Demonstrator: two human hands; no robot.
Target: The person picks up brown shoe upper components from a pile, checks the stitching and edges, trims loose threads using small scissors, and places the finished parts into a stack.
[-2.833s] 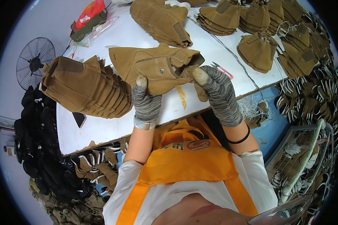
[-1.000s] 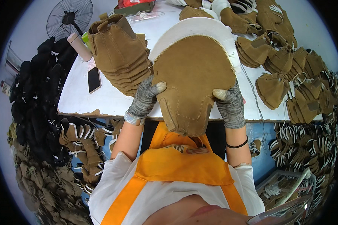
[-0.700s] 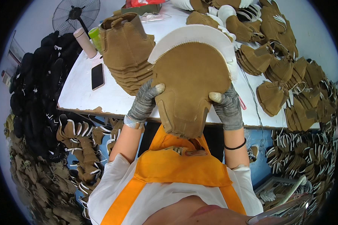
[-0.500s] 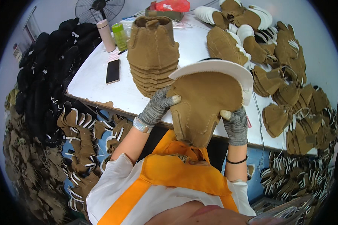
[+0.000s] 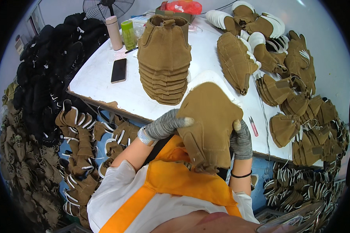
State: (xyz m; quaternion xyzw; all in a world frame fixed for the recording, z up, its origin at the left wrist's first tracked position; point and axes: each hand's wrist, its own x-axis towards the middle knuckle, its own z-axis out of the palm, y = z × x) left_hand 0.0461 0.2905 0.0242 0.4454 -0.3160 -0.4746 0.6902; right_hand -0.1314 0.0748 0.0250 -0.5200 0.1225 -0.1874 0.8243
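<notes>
A brown boot upper (image 5: pixel 210 120) with a white edge along its far, rounded end is held up over the front edge of the table. My left hand (image 5: pixel 166 125), in a grey fingerless-tip glove, grips its left side with the thumb on top. On the opposite side my right hand (image 5: pixel 240 138), gloved alike, pinches the edge, its other fingers hidden behind the piece. Just beyond, a tall stack of nested brown boot uppers (image 5: pixel 164 50) stands on the white table (image 5: pixel 93 83).
Left on the table are a phone (image 5: pixel 119 70), a pink bottle (image 5: pixel 113 33) and a green bottle (image 5: pixel 128 35). Small pink-handled snips (image 5: pixel 254 126) lie at right. Brown upper bundles (image 5: pixel 280 130) crowd the right side; black bundles (image 5: pixel 46 77) hang at left. A fan (image 5: pixel 107 7) stands behind.
The boot upper has come lower and nearer to me, and its white edge now shows as a narrower band at the far end. The snips have come fully into sight.
</notes>
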